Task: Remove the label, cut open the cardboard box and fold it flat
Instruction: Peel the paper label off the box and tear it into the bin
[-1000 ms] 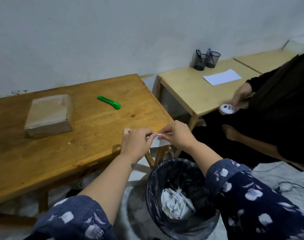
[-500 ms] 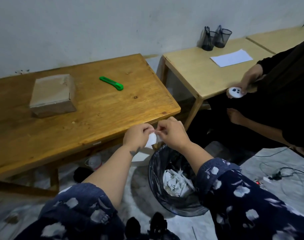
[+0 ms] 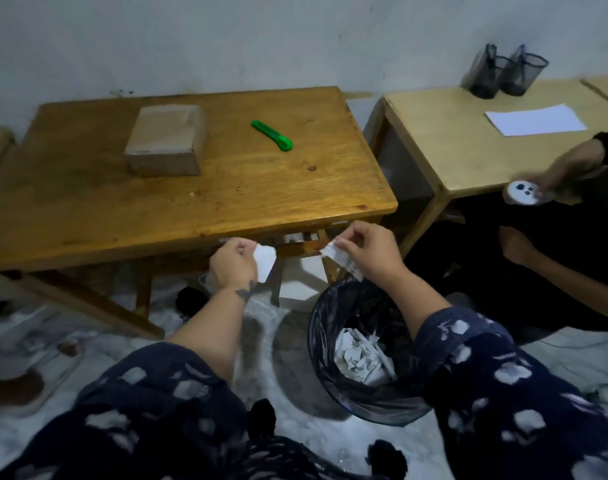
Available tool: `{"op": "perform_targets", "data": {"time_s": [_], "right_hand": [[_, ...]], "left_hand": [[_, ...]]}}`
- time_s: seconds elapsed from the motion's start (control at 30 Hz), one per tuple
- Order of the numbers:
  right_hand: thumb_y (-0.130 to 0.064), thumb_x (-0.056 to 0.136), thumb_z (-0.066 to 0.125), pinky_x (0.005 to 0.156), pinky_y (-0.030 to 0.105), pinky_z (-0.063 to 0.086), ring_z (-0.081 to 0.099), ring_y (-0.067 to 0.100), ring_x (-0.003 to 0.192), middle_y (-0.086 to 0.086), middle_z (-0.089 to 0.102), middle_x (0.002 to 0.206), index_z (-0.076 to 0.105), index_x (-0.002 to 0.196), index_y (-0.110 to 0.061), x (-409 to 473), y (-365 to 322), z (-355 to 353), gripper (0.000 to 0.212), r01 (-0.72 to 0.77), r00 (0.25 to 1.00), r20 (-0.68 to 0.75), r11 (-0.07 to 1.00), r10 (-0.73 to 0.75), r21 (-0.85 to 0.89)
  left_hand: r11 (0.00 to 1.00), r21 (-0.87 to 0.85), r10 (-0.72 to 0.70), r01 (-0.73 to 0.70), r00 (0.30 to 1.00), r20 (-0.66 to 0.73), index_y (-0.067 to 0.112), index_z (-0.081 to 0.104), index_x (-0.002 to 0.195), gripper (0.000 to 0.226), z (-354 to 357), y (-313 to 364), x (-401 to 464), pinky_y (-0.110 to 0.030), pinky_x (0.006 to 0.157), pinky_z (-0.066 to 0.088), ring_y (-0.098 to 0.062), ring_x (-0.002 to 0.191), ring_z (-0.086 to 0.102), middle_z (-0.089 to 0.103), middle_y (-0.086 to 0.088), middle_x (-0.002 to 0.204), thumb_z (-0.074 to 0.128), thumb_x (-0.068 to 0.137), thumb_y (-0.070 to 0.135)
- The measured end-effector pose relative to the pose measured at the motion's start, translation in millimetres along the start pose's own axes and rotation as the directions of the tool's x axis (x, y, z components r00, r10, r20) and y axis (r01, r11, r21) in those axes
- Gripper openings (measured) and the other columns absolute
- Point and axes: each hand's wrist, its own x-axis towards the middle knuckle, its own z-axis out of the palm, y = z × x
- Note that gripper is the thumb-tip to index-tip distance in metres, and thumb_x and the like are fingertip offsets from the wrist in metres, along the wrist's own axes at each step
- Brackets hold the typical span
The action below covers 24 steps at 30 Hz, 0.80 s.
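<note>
The closed cardboard box (image 3: 167,142) lies on the brown wooden table (image 3: 261,195), far left of centre. A green utility knife (image 3: 272,135) lies to its right. In front of the table's near edge my left hand (image 3: 234,263) pinches one white piece of the torn label (image 3: 265,263). My right hand (image 3: 368,252) pinches the other piece (image 3: 340,258), which shows a barcode. The two pieces are apart. Both hands hover above and behind the black bin (image 3: 361,355).
The bin, lined with a black bag, holds several white paper scraps. A lighter table (image 3: 468,157) at right carries a white sheet (image 3: 536,119) and two mesh cups (image 3: 507,72). Another person sits at right, holding a small white device (image 3: 520,192).
My hands have pulled apart, and the label is torn into two pieces, one in each hand. The camera has tilted down and shifted, so the table appears farther away.
</note>
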Motion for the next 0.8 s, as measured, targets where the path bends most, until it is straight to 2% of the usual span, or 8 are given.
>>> {"op": "perform_targets", "data": {"time_s": [0.13, 0.23, 0.33, 0.43, 0.53, 0.63, 0.7, 0.8], "right_hand": [[-0.019, 0.082, 0.073, 0.067, 0.031, 0.055, 0.064, 0.017, 0.069, 0.009, 0.069, 0.077, 0.071, 0.082, -0.007, -8, 11, -23, 0.012, -0.077, 0.973, 0.226, 0.991, 0.052, 0.106], [-0.015, 0.083, 0.071, 0.065, 0.031, 0.057, 0.065, 0.018, 0.063, 0.012, 0.069, 0.073, 0.069, 0.089, -0.006, -22, 18, -27, 0.011, -0.095, 0.941, 0.335, 0.986, 0.045, 0.135], [-0.014, 0.085, 0.069, 0.065, 0.035, 0.058, 0.064, 0.017, 0.058, 0.008, 0.067, 0.067, 0.064, 0.096, -0.013, -41, 44, -35, 0.012, -0.099, 0.940, 0.337, 0.987, 0.050, 0.129], [-0.013, 0.085, 0.067, 0.069, 0.039, 0.058, 0.067, 0.020, 0.059, 0.011, 0.071, 0.069, 0.064, 0.090, -0.013, -60, 67, -47, 0.006, -0.086, 0.945, 0.323, 0.990, 0.046, 0.110], [-0.011, 0.087, 0.065, 0.066, 0.038, 0.059, 0.070, 0.021, 0.057, 0.014, 0.071, 0.075, 0.060, 0.092, -0.011, -78, 77, -53, 0.008, -0.123, 0.928, 0.368, 0.981, 0.059, 0.153], [-0.009, 0.088, 0.063, 0.064, 0.036, 0.060, 0.070, 0.022, 0.058, 0.014, 0.069, 0.076, 0.058, 0.095, -0.009, -88, 84, -55, 0.009, -0.158, 0.908, 0.412, 0.973, 0.077, 0.167], [-0.010, 0.088, 0.065, 0.059, 0.030, 0.057, 0.068, 0.020, 0.058, 0.013, 0.067, 0.082, 0.059, 0.100, -0.009, -91, 91, -54, 0.014, -0.180, 0.900, 0.426, 0.968, 0.091, 0.173], [-0.027, 0.086, 0.068, 0.054, 0.020, 0.044, 0.059, 0.011, 0.064, 0.004, 0.065, 0.091, 0.062, 0.109, -0.014, -93, 100, -55, 0.027, -0.185, 0.870, 0.475, 0.980, 0.131, 0.070]], "left_hand": [[0.997, -0.021, 0.080, -0.079, 0.996, 0.047, 0.018, 0.070, 0.086, 0.015, 16, -4, -42, -0.016, 0.052, 0.036, -0.003, 0.064, 0.050, 0.063, 0.006, 0.077, 0.057, 0.091, 0.023], [0.996, -0.053, 0.076, -0.076, 0.997, 0.001, 0.029, 0.069, 0.079, 0.014, 49, 2, -79, -0.024, 0.060, 0.047, -0.010, 0.074, 0.060, 0.065, 0.013, 0.073, 0.059, 0.088, 0.033], [0.979, -0.205, 0.002, -0.008, 1.000, -0.029, 0.031, 0.068, 0.076, 0.015, 75, 0, -117, -0.029, 0.071, 0.052, -0.012, 0.080, 0.063, 0.068, 0.013, 0.077, 0.059, 0.087, 0.036], [0.935, -0.354, -0.013, 0.014, 1.000, 0.006, 0.026, 0.061, 0.066, 0.028, 93, 2, -158, -0.027, 0.062, 0.044, -0.009, 0.066, 0.057, 0.060, 0.011, 0.064, 0.057, 0.092, 0.035], [0.881, -0.465, -0.052, 0.087, 0.995, 0.088, 0.020, 0.067, 0.083, 0.009, 103, -4, -186, -0.021, 0.066, 0.049, -0.007, 0.071, 0.066, 0.071, 0.003, 0.078, 0.068, 0.086, 0.028], [0.841, -0.519, -0.114, 0.155, 0.987, 0.110, 0.012, 0.068, 0.101, 0.022, 107, -12, -204, -0.027, 0.073, 0.055, -0.015, 0.079, 0.070, 0.074, -0.007, 0.090, 0.074, 0.080, 0.010], [0.829, -0.536, -0.136, 0.159, 0.987, 0.083, 0.013, 0.070, 0.102, 0.023, 108, -14, -212, -0.028, 0.076, 0.056, -0.015, 0.078, 0.071, 0.074, -0.006, 0.089, 0.072, 0.080, 0.005], [0.819, -0.547, -0.171, 0.171, 0.984, 0.052, 0.019, 0.069, 0.094, 0.019, 113, -18, -216, -0.029, 0.078, 0.056, -0.015, 0.079, 0.070, 0.073, -0.001, 0.083, 0.072, 0.081, 0.006]]}}
